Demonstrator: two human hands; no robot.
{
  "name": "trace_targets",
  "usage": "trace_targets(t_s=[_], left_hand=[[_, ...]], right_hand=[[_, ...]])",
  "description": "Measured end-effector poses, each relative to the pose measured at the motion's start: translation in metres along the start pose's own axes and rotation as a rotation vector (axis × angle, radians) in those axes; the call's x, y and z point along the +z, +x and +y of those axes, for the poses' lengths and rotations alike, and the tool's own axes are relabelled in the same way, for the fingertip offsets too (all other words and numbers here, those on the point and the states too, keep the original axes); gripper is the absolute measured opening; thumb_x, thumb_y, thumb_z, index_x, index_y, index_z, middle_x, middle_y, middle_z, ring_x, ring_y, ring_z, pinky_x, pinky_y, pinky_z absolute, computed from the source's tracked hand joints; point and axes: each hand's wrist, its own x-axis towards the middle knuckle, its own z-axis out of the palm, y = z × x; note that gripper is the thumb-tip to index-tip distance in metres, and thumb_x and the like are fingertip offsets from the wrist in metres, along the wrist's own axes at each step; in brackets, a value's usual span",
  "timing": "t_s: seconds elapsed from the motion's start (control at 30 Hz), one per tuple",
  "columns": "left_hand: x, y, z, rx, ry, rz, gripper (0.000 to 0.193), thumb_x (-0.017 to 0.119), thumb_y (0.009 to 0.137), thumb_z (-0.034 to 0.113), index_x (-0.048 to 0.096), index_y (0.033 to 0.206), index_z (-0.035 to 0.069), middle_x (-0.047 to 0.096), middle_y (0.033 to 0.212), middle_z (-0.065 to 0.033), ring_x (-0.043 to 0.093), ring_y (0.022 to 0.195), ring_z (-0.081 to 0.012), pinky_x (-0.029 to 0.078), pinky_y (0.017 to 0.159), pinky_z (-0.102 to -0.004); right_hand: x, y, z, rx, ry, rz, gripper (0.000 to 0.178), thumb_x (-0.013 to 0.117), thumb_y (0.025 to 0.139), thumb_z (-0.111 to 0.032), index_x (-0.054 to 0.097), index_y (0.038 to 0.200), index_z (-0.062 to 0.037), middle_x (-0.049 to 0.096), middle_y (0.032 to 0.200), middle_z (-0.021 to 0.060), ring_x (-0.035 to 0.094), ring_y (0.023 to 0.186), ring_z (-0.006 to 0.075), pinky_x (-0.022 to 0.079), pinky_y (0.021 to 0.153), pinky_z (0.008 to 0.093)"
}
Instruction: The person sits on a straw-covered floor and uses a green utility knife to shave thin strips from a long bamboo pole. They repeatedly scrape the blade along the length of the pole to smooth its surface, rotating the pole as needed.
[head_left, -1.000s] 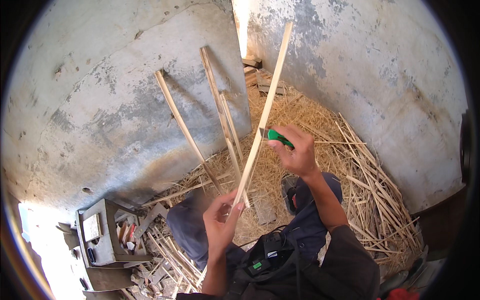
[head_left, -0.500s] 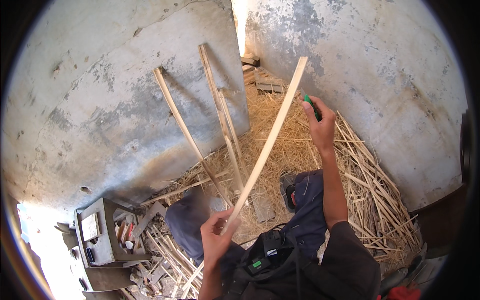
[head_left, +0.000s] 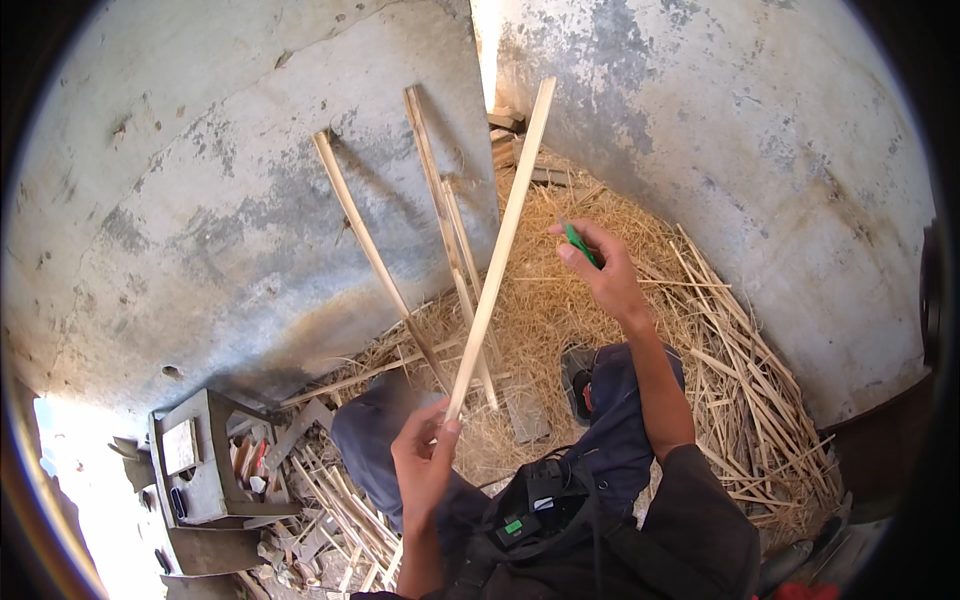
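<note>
A long pale strip of split wood slants up and away in front of me. My left hand is closed on its lower end, thumb and fingers pinching it. My right hand grips a small knife with a green handle; its thin blade is hard to make out and points up and left toward the strip. The knife is to the right of the strip and apart from it. Three other wooden strips lean against the wall beyond the left hand.
Straw-like shavings cover the floor ahead. A large pile of thin sticks lies at the right, smaller sticks at the lower left. Beside these stands a grey box-like stand with things inside. Worn walls meet at a bright gap.
The strip's top has swung left and it stands more upright. My right hand with the knife has moved left and down. My left hand has shifted slightly left.
</note>
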Motion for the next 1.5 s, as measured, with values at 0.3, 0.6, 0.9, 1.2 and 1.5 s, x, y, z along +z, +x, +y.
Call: trace_targets(t_s=[0.3, 0.6, 0.9, 1.2, 1.5], left_hand=[[0.032, 0.01, 0.016, 0.152, 0.165, 0.016, 0.04, 0.082, 0.097, 0.005, 0.072, 0.136, 0.002, 0.075, 0.105, -0.0071, 0.068, 0.089, -0.0104, 0.056, 0.07, -0.0251], [0.01, 0.011, 0.017, 0.038, 0.266, -0.164, 0.04, 0.081, 0.099, 0.007, 0.07, 0.137, 0.002, 0.069, 0.108, -0.0045, 0.067, 0.083, -0.0083, 0.058, 0.068, -0.0264], [0.006, 0.013, 0.005, -0.056, 0.057, -0.14, 0.019, 0.073, 0.107, 0.016, 0.075, 0.115, -0.001, 0.065, 0.08, 0.0025, 0.056, 0.066, -0.0039, 0.043, 0.058, -0.0225], [0.023, 0.02, 0.034, 0.008, 0.009, -0.049, 0.019, 0.067, 0.111, 0.018, 0.07, 0.11, -0.001, 0.061, 0.074, 0.0038, 0.049, 0.061, -0.0019, 0.035, 0.053, -0.0227], [0.033, 0.022, 0.053, 0.001, -0.106, -0.048, 0.021, 0.064, 0.114, 0.021, 0.068, 0.114, 0.0, 0.06, 0.079, 0.0041, 0.048, 0.061, -0.0003, 0.032, 0.053, -0.021]], right_hand=[[0.045, -0.022, -0.026, 0.081, 0.451, -0.323, 0.037, 0.075, 0.105, -0.021, 0.072, 0.135, 0.0002, 0.072, 0.097, 0.0007, 0.065, 0.083, 0.0077, 0.053, 0.075, 0.0243], [0.034, -0.027, -0.022, 0.15, 0.53, -0.06, 0.029, 0.077, 0.103, -0.017, 0.075, 0.125, 0.0021, 0.078, 0.1, 0.0058, 0.073, 0.092, 0.0135, 0.057, 0.088, 0.0313], [0.031, -0.026, -0.027, -0.014, 0.535, -0.041, 0.03, 0.074, 0.105, -0.023, 0.069, 0.125, -0.0014, 0.071, 0.095, 0.0028, 0.068, 0.085, 0.0135, 0.055, 0.082, 0.0314], [0.051, -0.044, -0.028, -0.515, -0.079, -0.129, 0.034, 0.076, 0.102, -0.037, 0.069, 0.108, -0.0037, 0.067, 0.085, 0.0091, 0.069, 0.07, 0.0225, 0.052, 0.062, 0.0355], [0.073, -0.058, -0.033, -0.73, -0.141, -0.223, 0.035, 0.081, 0.096, -0.041, 0.073, 0.099, -0.0077, 0.067, 0.079, 0.0057, 0.067, 0.063, 0.0254, 0.052, 0.055, 0.0372]])
